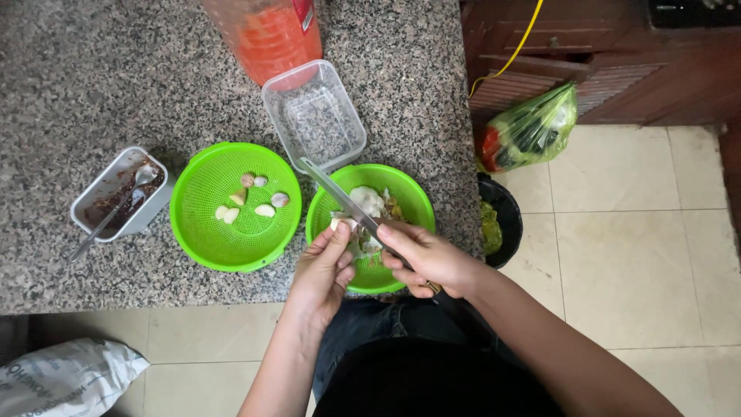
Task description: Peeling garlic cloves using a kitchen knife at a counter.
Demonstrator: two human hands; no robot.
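Note:
My left hand (324, 270) pinches a pale garlic clove (340, 223) over a small green strainer basket (414, 202) that holds garlic pieces and papery skins (367, 201). A long knife (340, 196) is gripped in my right hand (424, 259), its blade lying across the clove and pointing up-left. A larger green strainer basket (201, 232) to the left holds several peeled cloves (251, 199).
On the granite counter (77, 77) stand a clear empty plastic tub (314, 114), an orange-red plastic jug (270, 35), and a grey tub of dark paste with a spoon (116, 201). A black bin (502, 220) and green bag (532, 127) sit on the tiled floor at right; a white sack (65, 374) lies bottom left.

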